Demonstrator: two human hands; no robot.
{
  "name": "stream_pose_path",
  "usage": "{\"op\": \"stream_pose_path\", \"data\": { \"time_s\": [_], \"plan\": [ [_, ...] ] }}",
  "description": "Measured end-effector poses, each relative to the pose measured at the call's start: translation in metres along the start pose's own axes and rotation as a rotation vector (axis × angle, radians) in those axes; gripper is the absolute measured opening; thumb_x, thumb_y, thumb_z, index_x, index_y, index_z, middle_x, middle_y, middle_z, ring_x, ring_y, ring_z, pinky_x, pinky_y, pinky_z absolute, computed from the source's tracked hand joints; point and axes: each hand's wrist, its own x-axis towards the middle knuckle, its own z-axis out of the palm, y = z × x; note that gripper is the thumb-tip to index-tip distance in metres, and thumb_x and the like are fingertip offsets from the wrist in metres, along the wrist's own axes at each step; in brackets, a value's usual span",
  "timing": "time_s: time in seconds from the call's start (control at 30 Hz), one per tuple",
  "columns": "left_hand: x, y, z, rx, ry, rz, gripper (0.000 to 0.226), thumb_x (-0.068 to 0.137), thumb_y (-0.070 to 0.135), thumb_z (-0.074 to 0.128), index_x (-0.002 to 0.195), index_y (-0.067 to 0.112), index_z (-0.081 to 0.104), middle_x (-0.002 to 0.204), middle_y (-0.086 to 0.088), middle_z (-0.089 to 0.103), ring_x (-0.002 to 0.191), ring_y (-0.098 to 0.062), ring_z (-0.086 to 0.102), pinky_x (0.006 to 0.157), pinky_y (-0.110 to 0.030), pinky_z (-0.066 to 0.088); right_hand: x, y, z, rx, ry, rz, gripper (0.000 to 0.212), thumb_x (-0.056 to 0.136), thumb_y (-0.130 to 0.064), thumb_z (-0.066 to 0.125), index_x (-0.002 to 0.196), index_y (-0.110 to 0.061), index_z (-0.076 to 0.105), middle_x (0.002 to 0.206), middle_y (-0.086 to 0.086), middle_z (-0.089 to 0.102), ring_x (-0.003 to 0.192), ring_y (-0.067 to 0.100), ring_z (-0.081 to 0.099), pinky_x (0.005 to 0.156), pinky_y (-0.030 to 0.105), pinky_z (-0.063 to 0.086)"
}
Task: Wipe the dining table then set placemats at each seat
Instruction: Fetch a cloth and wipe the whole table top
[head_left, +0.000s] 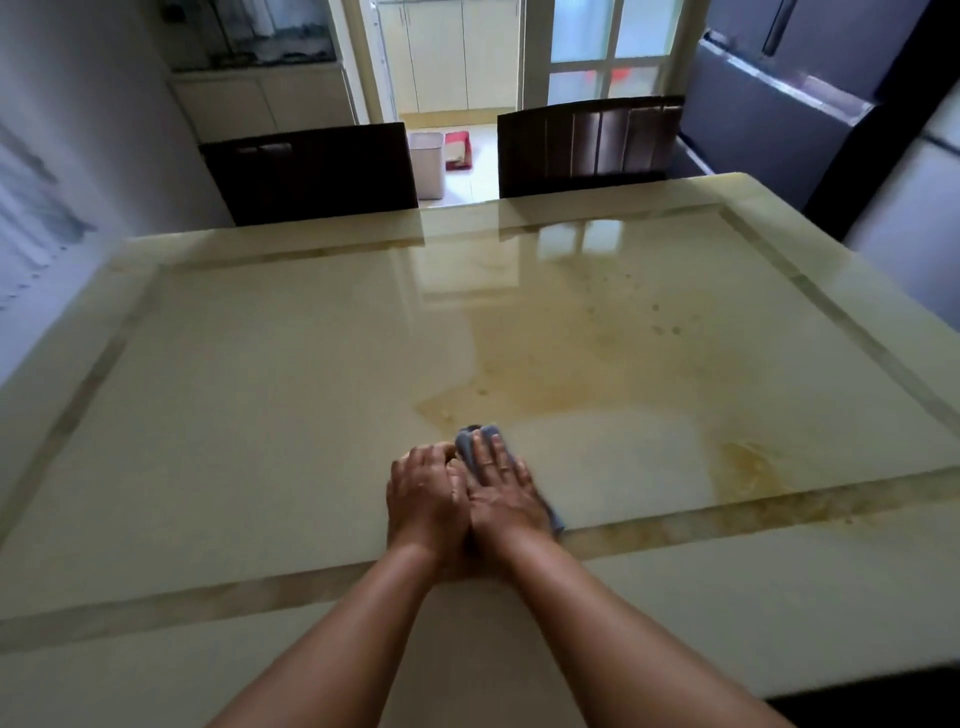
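Pressing down flat with the right hand (501, 488), fingers straight and spread over a blue-grey cloth (470, 441), not curling round it. Resting the left hand (423, 496) just beside, touching the right along the thumb side, fingers bent slightly at the tips near the cloth's edge; gripping nothing, as far as can be told. Pinning the cloth against the dining table (234, 395), near the person's edge and just inside the darker inlaid border.

Spreading outward from the cloth: a yellowish-brown smear (587, 364) running away and to the right, with a heavier patch (748, 462) close to the near border. Showing no placemats anywhere. Standing at the far side, two dark chairs (311, 171), pushed against the table.

Wiping well here, probably: keeping the palm flat for even pressure, working in overlapping strokes toward the stain's right end, refolding to a clean face once soiled, avoiding dragging residue back over the paler cleaned strip.
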Motion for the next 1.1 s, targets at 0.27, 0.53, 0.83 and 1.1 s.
{"op": "stream_pose_path", "data": {
  "time_s": [0.27, 0.53, 0.83, 1.1],
  "plan": [
    [0.006, -0.028, -0.019, 0.047, 0.026, 0.058, 0.028, 0.090, 0.012, 0.042, 0.113, 0.014, 0.059, 0.117, -0.009, 0.059, 0.110, -0.027, 0.048, 0.098, -0.029, 0.028, 0.028, 0.006, -0.009, -0.082, 0.005, -0.169, 0.056, 0.098, -0.044, 0.021, 0.149, -0.035, 0.000, 0.157, -0.010, -0.015, 0.143, 0.008, -0.017, 0.114, 0.030, -0.009],
    [0.042, -0.031, -0.009, 0.017, 0.073, -0.043, 0.030, 0.092, 0.012, 0.039, 0.116, 0.016, 0.056, 0.121, -0.006, 0.056, 0.115, -0.025, 0.042, 0.099, -0.026, 0.024, 0.097, 0.085, -0.062, -0.116, 0.180, 0.069, 0.054, 0.099, -0.040, 0.020, 0.150, -0.029, 0.003, 0.159, -0.003, -0.009, 0.146, 0.013, -0.009, 0.116, 0.034, -0.001],
    [0.085, -0.036, -0.004, -0.023, 0.139, -0.120, 0.027, 0.090, 0.008, 0.043, 0.113, 0.012, 0.058, 0.116, -0.009, 0.059, 0.110, -0.028, 0.048, 0.097, -0.029, 0.027, 0.185, 0.106, -0.102, -0.037, 0.234, 0.264, 0.054, 0.099, -0.041, 0.019, 0.150, -0.031, 0.005, 0.160, -0.003, -0.007, 0.146, 0.015, -0.007, 0.117, 0.038, -0.003],
    [0.091, -0.023, -0.010, -0.281, 0.181, -0.305, 0.037, 0.094, 0.013, 0.044, 0.130, 0.007, 0.047, 0.132, -0.017, 0.046, 0.123, -0.031, 0.041, 0.106, -0.030, 0.026, 0.151, -0.022, -0.044, -0.090, 0.054, -0.179, 0.057, 0.099, -0.042, 0.015, 0.149, -0.027, -0.008, 0.155, -0.006, -0.022, 0.143, 0.018, -0.022, 0.115, 0.038, -0.009]
  ]
}}
